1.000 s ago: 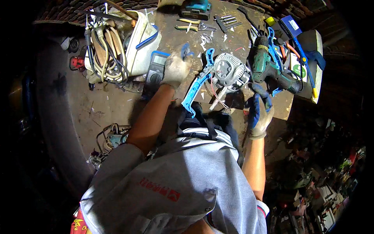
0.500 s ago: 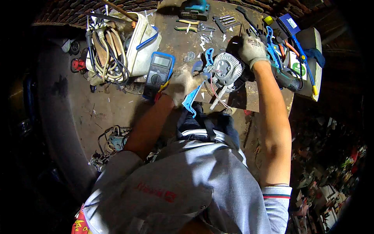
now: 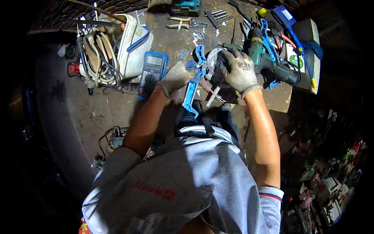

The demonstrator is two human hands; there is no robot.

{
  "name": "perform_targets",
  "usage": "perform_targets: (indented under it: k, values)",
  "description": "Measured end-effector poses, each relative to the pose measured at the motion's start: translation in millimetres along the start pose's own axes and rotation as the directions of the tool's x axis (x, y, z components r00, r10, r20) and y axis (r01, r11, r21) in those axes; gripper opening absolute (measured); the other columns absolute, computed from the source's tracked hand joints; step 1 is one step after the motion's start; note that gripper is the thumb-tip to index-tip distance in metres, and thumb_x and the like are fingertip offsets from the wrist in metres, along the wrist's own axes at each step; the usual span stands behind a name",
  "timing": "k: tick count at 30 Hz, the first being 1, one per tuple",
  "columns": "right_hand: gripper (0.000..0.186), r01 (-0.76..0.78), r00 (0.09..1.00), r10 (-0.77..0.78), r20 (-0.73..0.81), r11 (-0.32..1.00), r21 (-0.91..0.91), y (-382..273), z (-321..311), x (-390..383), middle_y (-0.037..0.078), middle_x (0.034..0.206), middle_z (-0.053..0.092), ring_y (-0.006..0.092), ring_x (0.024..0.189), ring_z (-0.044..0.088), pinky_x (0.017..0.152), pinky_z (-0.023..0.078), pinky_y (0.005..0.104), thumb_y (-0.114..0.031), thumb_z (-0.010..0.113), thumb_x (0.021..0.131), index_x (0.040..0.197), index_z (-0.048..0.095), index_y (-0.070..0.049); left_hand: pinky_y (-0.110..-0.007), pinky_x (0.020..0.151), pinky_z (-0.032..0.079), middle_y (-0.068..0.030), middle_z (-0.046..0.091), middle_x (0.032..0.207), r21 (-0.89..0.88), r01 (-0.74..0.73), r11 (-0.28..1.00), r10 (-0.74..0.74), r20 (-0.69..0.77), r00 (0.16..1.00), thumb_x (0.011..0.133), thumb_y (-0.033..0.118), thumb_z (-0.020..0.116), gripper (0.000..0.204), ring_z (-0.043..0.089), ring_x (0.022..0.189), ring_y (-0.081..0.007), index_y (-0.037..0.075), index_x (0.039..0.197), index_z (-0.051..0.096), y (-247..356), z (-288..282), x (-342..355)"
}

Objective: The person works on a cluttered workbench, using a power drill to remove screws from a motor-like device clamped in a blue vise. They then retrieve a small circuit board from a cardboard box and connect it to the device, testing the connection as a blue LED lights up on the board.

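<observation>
My left hand (image 3: 176, 78), in a pale work glove, has its fingers closed at the middle of a long blue plastic bracket (image 3: 189, 95) with curved ends. Right beside the bracket is a round grey metal motor housing (image 3: 212, 62), tipped so that its edge shows. Thin pink and white wires (image 3: 213, 92) hang from it towards me. Gloved too, my right hand (image 3: 239, 72) wraps over the housing's right side and hides much of it. Just beyond that hand lies a T-handled tool (image 3: 233, 43) with a dark shaft.
A blue-rimmed multimeter (image 3: 152, 70) lies left of my left hand. Farther left stands a white bin (image 3: 134, 58) full of cables. Pruning shears (image 3: 187, 23), a row of bits (image 3: 222, 18) and a battery pack (image 3: 186, 7) lie at the back. On the right is a green cordless drill (image 3: 256, 48).
My right hand has come back from the tools at the far right onto the housing. The T-handled tool now lies uncovered. The housing has tipped from face-up to edge-on.
</observation>
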State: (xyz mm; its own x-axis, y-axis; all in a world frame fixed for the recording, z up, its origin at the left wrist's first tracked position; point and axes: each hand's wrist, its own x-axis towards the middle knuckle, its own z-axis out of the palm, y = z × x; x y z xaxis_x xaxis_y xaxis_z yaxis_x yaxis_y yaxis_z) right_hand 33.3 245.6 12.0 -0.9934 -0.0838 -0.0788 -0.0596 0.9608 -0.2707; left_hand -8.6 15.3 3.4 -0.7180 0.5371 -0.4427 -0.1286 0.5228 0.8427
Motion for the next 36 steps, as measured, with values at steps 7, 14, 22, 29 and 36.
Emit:
perform_targets:
  k: [7, 14, 22, 29, 36]
  values:
    - [0.051, -0.064, 0.996, 0.066, -0.052, 0.997, 0.041, -4, 16, -4, 0.022, 0.131, 0.053, 0.041, 0.116, 0.052, 0.096, 0.043, 0.0485, -0.027, 0.064, 0.08, 0.127, 0.056, -0.008, -0.036, 0.076, 0.051, -0.015, 0.069, 0.091, -0.011, -0.031, 0.999, 0.031, -0.011, 0.999, 0.089, 0.019, 0.064, 0.022, 0.065, 0.082, -0.025, -0.001, 0.099, 0.066, -23, -6, 5]
    - [0.055, -0.109, 0.992, 0.109, -0.066, 0.994, 0.013, -8, 17, -6, 0.021, 0.133, 0.052, 0.0406, 0.117, 0.051, 0.096, 0.043, 0.0487, -0.025, 0.065, 0.078, 0.13, 0.054, -0.008, -0.037, 0.078, 0.051, -0.017, 0.069, 0.095, -0.026, -0.102, 0.994, 0.1, -0.07, 0.993, 0.084, 0.022, 0.068, 0.026, 0.065, 0.086, -0.0277, 0.0, 0.099, 0.067, 6, 8, -10]
    - [0.062, 0.019, 0.987, -0.004, -0.161, 0.996, 0.093, -39, -7, -34, 0.023, 0.131, 0.049, 0.0423, 0.116, 0.051, 0.097, 0.042, 0.0471, -0.02, 0.071, 0.072, 0.13, 0.051, -0.006, -0.039, 0.082, 0.051, -0.0165, 0.067, 0.1, 0.186, 0.078, 0.979, -0.028, -0.255, 0.966, 0.07, 0.027, 0.081, 0.052, 0.065, 0.091, -0.0314, 0.001, 0.111, 0.061, 19, 28, -21]
    - [0.108, -0.062, 0.965, -0.001, 0.262, 0.971, 0.231, -48, 3, -35, 0.039, 0.136, 0.035, 0.0484, 0.126, 0.043, 0.105, 0.039, 0.0443, -0.029, 0.082, 0.064, 0.148, 0.021, 0.002, -0.038, 0.098, 0.043, -0.0132, 0.059, 0.117, -0.261, -0.302, 0.917, 0.283, -0.108, 0.953, 0.078, 0.009, 0.069, 0.04, 0.056, 0.11, -0.028, 0.005, 0.116, 0.06, -21, 31, -23]
    - [0.081, -0.225, 0.969, 0.154, 0.196, 0.879, 0.42, -41, 11, -27, 0.027, 0.131, 0.048, 0.0412, 0.121, 0.049, 0.101, 0.042, 0.045, -0.023, 0.078, 0.066, 0.136, 0.044, -0.001, -0.043, 0.1, 0.042, -0.0147, 0.056, 0.123, -0.116, -0.251, 0.961, 0.209, -0.288, 0.934, 0.081, 0.016, 0.066, 0.036, 0.054, 0.116, -0.033, 0.008, 0.116, 0.062, -8, 20, -30]
